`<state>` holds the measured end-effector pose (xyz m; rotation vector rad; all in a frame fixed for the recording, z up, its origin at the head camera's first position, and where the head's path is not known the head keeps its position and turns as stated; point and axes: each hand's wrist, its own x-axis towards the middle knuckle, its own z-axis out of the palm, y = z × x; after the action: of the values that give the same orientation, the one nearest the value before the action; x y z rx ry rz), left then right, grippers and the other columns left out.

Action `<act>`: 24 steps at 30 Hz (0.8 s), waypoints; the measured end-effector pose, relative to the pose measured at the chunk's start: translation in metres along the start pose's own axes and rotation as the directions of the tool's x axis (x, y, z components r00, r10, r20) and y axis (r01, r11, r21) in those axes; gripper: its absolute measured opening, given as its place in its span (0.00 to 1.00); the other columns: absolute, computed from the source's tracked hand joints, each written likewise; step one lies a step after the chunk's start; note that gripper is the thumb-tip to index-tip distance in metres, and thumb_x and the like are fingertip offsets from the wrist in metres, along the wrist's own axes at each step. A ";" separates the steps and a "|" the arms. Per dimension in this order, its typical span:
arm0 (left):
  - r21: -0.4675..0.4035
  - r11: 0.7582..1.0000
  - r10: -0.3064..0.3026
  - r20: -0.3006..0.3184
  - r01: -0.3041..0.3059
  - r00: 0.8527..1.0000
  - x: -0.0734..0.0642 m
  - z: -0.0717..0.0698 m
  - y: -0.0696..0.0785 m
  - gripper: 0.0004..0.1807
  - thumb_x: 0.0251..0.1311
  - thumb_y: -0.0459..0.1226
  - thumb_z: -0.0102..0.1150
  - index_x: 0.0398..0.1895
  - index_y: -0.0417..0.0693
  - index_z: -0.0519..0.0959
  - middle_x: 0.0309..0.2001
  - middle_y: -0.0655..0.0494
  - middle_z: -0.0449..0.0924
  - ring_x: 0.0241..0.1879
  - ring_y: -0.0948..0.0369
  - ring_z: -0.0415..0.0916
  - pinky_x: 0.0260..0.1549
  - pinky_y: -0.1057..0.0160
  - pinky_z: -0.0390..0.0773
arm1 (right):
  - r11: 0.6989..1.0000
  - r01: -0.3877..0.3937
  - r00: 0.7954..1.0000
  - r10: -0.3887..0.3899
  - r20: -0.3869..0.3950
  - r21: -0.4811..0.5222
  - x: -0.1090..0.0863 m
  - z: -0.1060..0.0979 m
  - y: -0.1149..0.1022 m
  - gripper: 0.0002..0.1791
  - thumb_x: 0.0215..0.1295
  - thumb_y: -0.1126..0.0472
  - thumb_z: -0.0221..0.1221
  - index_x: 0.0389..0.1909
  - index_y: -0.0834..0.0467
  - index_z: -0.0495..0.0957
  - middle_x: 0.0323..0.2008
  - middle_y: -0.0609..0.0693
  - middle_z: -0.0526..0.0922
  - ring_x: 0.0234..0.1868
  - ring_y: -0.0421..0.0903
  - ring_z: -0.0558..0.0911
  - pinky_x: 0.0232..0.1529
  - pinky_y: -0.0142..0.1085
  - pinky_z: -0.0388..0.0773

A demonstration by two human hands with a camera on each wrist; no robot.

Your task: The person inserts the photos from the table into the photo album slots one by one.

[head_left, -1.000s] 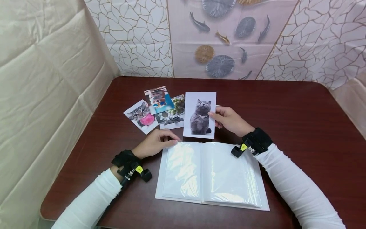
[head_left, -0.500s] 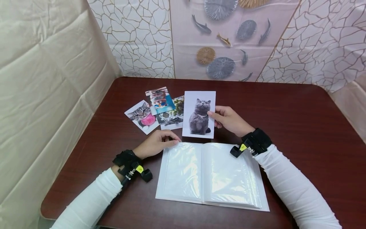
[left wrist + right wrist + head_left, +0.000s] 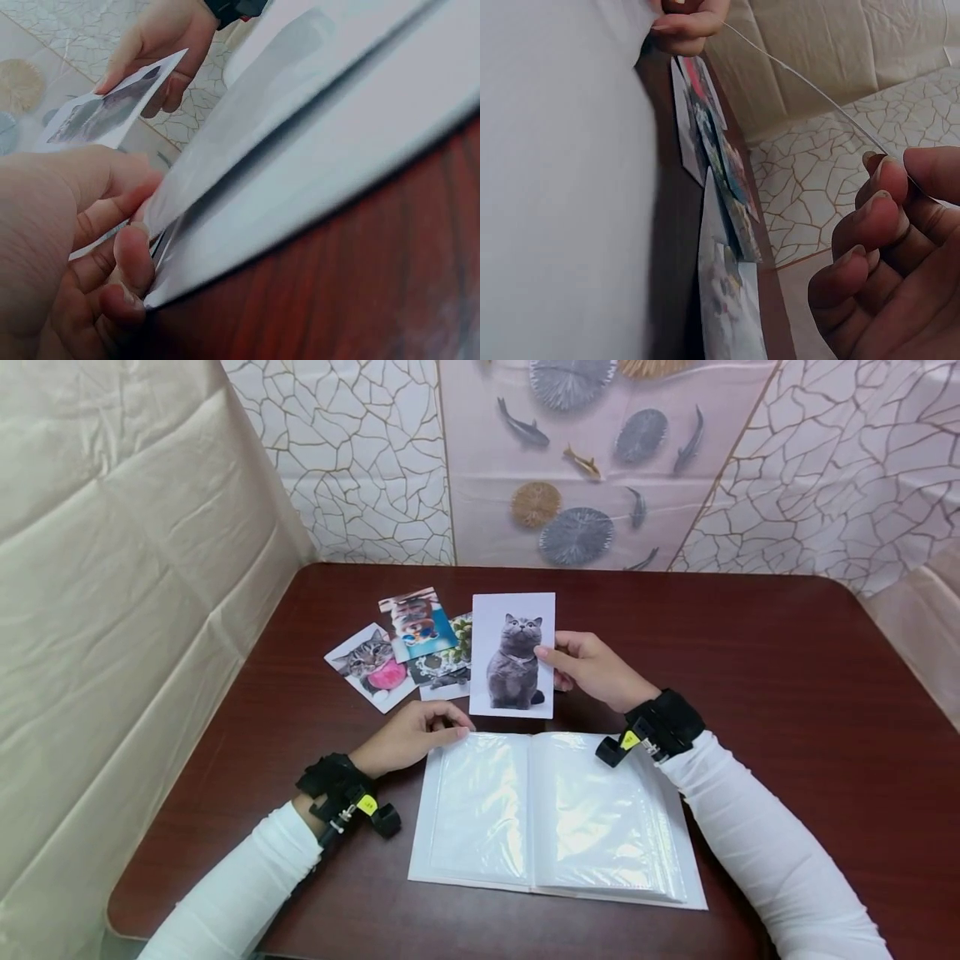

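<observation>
Table (image 3: 780, 710) is bearing an open album (image 3: 480, 810), loose photos (image 3: 415, 631) lying beyond.
Right hand (image 3: 597, 673) is pinching the cat photo (image 3: 512, 664) aloft near these — left hand (image 3: 411, 733) is pinching the album's far-left corner.

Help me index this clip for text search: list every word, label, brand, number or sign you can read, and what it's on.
Readable text: none.
Left yellow tag, at the left wrist strap: marks too small and blurred to read.
Right yellow tag, at the right wrist strap: the same.
Gray cat photo, open album, loose photos: no lettering I can make out.
</observation>
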<state>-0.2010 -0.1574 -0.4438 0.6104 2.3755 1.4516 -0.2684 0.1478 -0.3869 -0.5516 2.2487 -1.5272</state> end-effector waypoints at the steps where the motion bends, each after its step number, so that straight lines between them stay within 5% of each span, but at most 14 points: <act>1: -0.003 1.000 -0.002 0.000 0.002 1.000 0.000 0.000 0.000 0.06 0.71 0.41 0.60 0.44 0.56 0.86 0.37 0.56 0.82 0.29 0.58 0.68 0.31 0.66 0.68 | 1.000 0.002 1.000 -0.002 0.001 0.008 0.000 0.000 -0.001 0.15 0.79 0.54 0.52 0.36 0.61 0.71 0.22 0.48 0.70 0.27 0.46 0.71 0.35 0.38 0.72; 17: 0.030 0.999 -0.016 0.027 0.016 0.999 -0.003 0.001 0.004 0.06 0.71 0.42 0.60 0.40 0.52 0.84 0.35 0.55 0.80 0.33 0.57 0.72 0.34 0.66 0.71 | 0.998 -0.007 0.999 0.009 -0.038 0.059 -0.001 0.001 -0.002 0.15 0.79 0.54 0.53 0.35 0.61 0.71 0.21 0.48 0.70 0.25 0.43 0.71 0.33 0.34 0.72; 24: 0.092 0.995 -0.030 0.023 0.028 0.999 -0.002 0.001 0.006 0.10 0.72 0.48 0.58 0.41 0.55 0.84 0.33 0.56 0.76 0.29 0.57 0.64 0.33 0.64 0.65 | 0.998 -0.020 0.999 0.022 -0.037 0.054 -0.001 0.001 0.000 0.14 0.79 0.54 0.53 0.35 0.60 0.72 0.21 0.49 0.69 0.25 0.45 0.71 0.33 0.35 0.73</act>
<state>-0.1977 -0.1555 -0.4389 0.6099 2.4324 1.3221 -0.2669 0.1472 -0.3871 -0.4862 2.2269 -1.5957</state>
